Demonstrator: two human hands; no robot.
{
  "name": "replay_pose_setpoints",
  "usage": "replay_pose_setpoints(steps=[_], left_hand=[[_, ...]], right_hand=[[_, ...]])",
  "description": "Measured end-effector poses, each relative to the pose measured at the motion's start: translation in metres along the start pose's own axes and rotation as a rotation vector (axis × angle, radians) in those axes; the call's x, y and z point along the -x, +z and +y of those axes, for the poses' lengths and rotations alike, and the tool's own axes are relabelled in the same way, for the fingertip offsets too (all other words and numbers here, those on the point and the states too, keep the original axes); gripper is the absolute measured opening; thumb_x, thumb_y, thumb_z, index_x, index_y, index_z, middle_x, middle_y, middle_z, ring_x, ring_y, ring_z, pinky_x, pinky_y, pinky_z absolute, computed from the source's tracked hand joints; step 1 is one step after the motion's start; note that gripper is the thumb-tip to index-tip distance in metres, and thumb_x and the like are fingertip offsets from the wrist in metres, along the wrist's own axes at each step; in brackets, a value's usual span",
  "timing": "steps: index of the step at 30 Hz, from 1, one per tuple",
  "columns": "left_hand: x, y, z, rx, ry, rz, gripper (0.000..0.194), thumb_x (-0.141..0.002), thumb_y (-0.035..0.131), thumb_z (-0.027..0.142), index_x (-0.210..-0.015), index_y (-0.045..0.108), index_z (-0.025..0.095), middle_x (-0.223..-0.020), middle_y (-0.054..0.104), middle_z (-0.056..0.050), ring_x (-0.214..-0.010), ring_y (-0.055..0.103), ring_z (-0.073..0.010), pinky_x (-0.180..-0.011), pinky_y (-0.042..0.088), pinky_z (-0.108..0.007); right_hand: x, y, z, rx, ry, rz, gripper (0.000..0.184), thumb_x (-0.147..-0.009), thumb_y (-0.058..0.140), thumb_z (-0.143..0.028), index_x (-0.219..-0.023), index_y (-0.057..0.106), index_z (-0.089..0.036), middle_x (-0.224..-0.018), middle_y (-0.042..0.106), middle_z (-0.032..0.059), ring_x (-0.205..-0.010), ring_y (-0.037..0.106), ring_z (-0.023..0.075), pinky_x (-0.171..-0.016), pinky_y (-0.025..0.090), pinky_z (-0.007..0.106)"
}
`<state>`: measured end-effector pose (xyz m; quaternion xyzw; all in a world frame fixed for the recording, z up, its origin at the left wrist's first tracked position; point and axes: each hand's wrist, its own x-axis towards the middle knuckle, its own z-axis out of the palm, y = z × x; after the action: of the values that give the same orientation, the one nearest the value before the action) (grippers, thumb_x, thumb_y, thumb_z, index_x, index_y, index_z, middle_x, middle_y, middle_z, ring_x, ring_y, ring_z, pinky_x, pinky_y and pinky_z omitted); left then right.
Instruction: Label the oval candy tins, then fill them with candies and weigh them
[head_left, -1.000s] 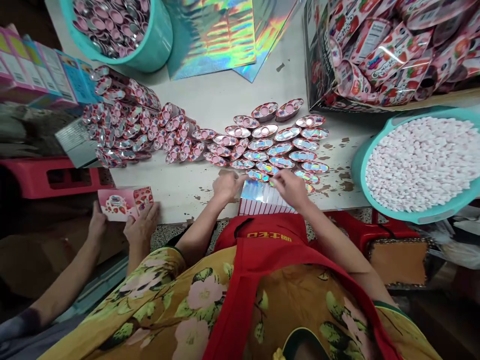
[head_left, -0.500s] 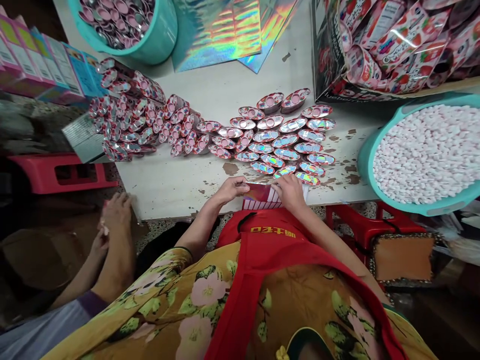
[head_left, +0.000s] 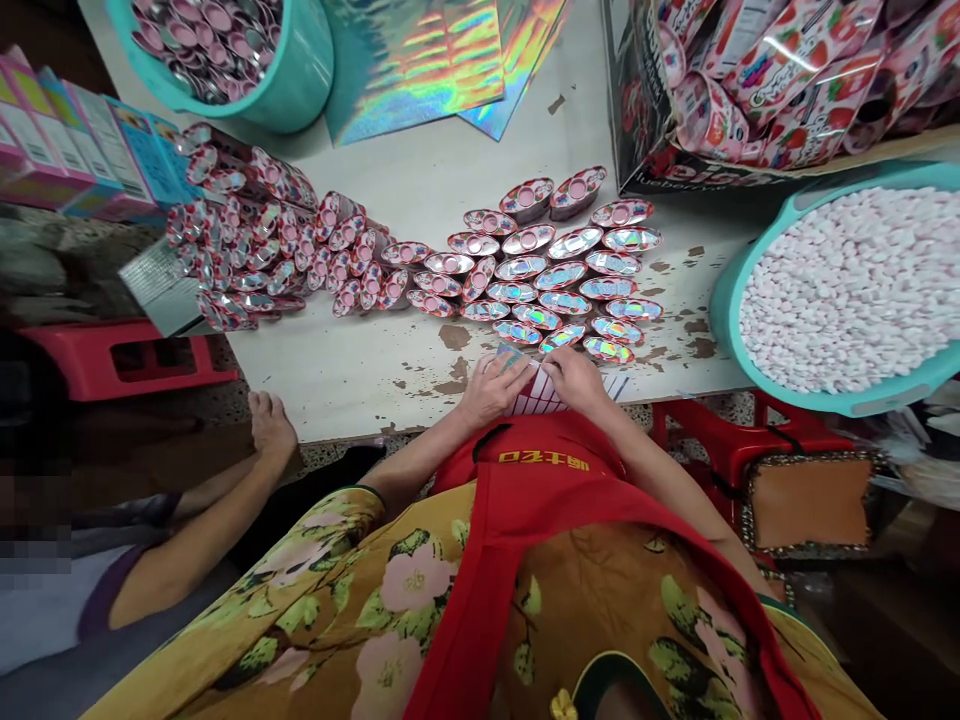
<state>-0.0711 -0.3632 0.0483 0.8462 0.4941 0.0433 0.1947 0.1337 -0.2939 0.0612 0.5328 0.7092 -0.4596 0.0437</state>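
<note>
At the table's front edge, my left hand point(head_left: 493, 388) has its fingers closed on a holographic sticker sheet point(head_left: 541, 394) with a striped backing. My right hand point(head_left: 576, 380) pinches the upper part of the same sheet, close beside the left. The fingers hide much of the sheet. Just beyond stand strawberry-printed packs point(head_left: 564, 302) with their oval ends up. Those nearest my hands carry shiny rainbow strips on their ends, while others farther back show pink discs. More packs point(head_left: 255, 240) crowd together at the left.
A teal tub point(head_left: 300, 70) of pink-and-silver pieces stands at back left, beside holographic sheets point(head_left: 412, 60). A carton point(head_left: 645, 130) of strawberry packs and a teal basin point(head_left: 724, 310) of small white pieces occupy the right. A co-worker's hand point(head_left: 271, 422) rests near the left table corner.
My left hand has moved right, closer to my right hand, over the sheet. The co-worker's printed box is out of sight, and that person's arm has shifted toward the table.
</note>
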Motion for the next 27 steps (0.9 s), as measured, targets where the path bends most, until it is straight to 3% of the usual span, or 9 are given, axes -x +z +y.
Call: replay_pose_setpoints(steps=[3, 6, 9, 12, 14, 16, 19, 22, 27], left_hand=[[0.016, 0.002, -0.005, 0.134, 0.085, -0.028, 0.027, -0.102, 0.047, 0.023, -0.114, 0.071, 0.022, -0.139, 0.066, -0.011, -0.136, 0.054, -0.0282, -0.108, 0.041, -0.047], [0.023, -0.007, -0.003, 0.41, 0.075, -0.064, 0.025, -0.101, 0.046, 0.026, -0.095, 0.07, 0.021, -0.116, 0.075, -0.01, -0.115, 0.067, -0.0234, -0.097, 0.051, -0.04], [0.013, -0.025, 0.004, 0.733, -0.32, 0.092, 0.017, -0.095, 0.058, 0.034, -0.087, 0.066, 0.021, -0.086, 0.075, -0.005, -0.082, 0.07, -0.0179, -0.079, 0.056, -0.032], [-0.017, -0.044, 0.009, 1.106, -0.701, 0.307, 0.023, -0.08, 0.076, 0.036, -0.08, 0.06, 0.02, -0.076, 0.07, -0.001, -0.07, 0.067, -0.0141, -0.071, 0.055, -0.027], [-0.04, -0.053, 0.01, 1.296, -0.788, 0.384, 0.03, -0.071, 0.082, 0.035, -0.077, 0.057, 0.019, -0.071, 0.067, 0.001, -0.066, 0.066, -0.0129, -0.068, 0.055, -0.026], [-0.06, -0.058, 0.012, 1.395, -0.814, 0.41, 0.035, -0.066, 0.084, 0.036, -0.074, 0.055, 0.019, -0.067, 0.066, 0.002, -0.062, 0.065, -0.0124, -0.066, 0.055, -0.027], [-0.084, -0.058, 0.014, 1.461, -0.823, 0.384, 0.037, -0.064, 0.085, 0.038, -0.074, 0.055, 0.019, -0.066, 0.067, 0.002, -0.061, 0.066, -0.0134, -0.065, 0.054, -0.027], [-0.105, -0.05, 0.013, 1.427, -0.819, 0.329, 0.033, -0.068, 0.081, 0.039, -0.076, 0.058, 0.018, -0.068, 0.069, -0.001, -0.063, 0.066, -0.0155, -0.065, 0.053, -0.029], [-0.169, -0.037, 0.003, 0.937, -0.73, 0.292, 0.015, -0.079, 0.072, 0.029, -0.072, 0.064, 0.019, -0.074, 0.068, -0.001, -0.072, 0.062, -0.0164, -0.074, 0.049, -0.03]], right_hand=[[-0.002, 0.0, 0.0, 0.001, 0.02, -0.003, 0.022, -0.1, 0.047, -0.024, -0.099, 0.068, -0.019, -0.108, 0.07, 0.0085, -0.1, 0.063, 0.023, -0.081, 0.042, 0.031], [-0.003, 0.002, -0.001, 0.03, 0.05, 0.003, 0.022, -0.1, 0.047, -0.026, -0.1, 0.068, -0.019, -0.11, 0.07, 0.0105, -0.1, 0.063, 0.0243, -0.082, 0.044, 0.032], [-0.003, 0.003, 0.0, -0.012, 0.037, 0.07, 0.023, -0.099, 0.047, -0.027, -0.1, 0.069, -0.018, -0.11, 0.07, 0.0132, -0.103, 0.064, 0.0264, -0.09, 0.046, 0.036], [0.0, -0.001, 0.005, -0.328, -0.051, 0.239, 0.032, -0.101, 0.044, -0.039, -0.11, 0.068, -0.019, -0.115, 0.071, 0.013, -0.114, 0.062, 0.0265, -0.102, 0.045, 0.04], [0.001, -0.008, 0.008, -0.654, -0.064, 0.25, 0.046, -0.101, 0.038, -0.054, -0.119, 0.065, -0.021, -0.117, 0.071, 0.0111, -0.11, 0.065, 0.0241, -0.097, 0.05, 0.04], [0.0, -0.017, 0.01, -0.901, -0.021, 0.154, 0.053, -0.094, 0.045, -0.066, -0.114, 0.065, -0.022, -0.106, 0.072, 0.0087, -0.093, 0.069, 0.0214, -0.083, 0.054, 0.036], [-0.005, -0.031, 0.016, -0.996, 0.034, 0.079, 0.048, -0.075, 0.071, -0.066, -0.089, 0.065, -0.02, -0.08, 0.068, 0.0027, -0.068, 0.062, 0.0157, -0.067, 0.051, 0.03], [-0.015, -0.05, 0.028, -0.914, 0.048, 0.141, 0.041, -0.071, 0.074, -0.058, -0.074, 0.059, -0.02, -0.067, 0.06, -0.0012, -0.06, 0.052, 0.0118, -0.06, 0.044, 0.027], [-0.04, -0.102, 0.064, -0.566, 0.09, 0.29, 0.03, -0.076, 0.067, -0.047, -0.07, 0.061, -0.019, -0.061, 0.056, -0.0022, -0.059, 0.046, 0.0117, -0.059, 0.037, 0.026]])
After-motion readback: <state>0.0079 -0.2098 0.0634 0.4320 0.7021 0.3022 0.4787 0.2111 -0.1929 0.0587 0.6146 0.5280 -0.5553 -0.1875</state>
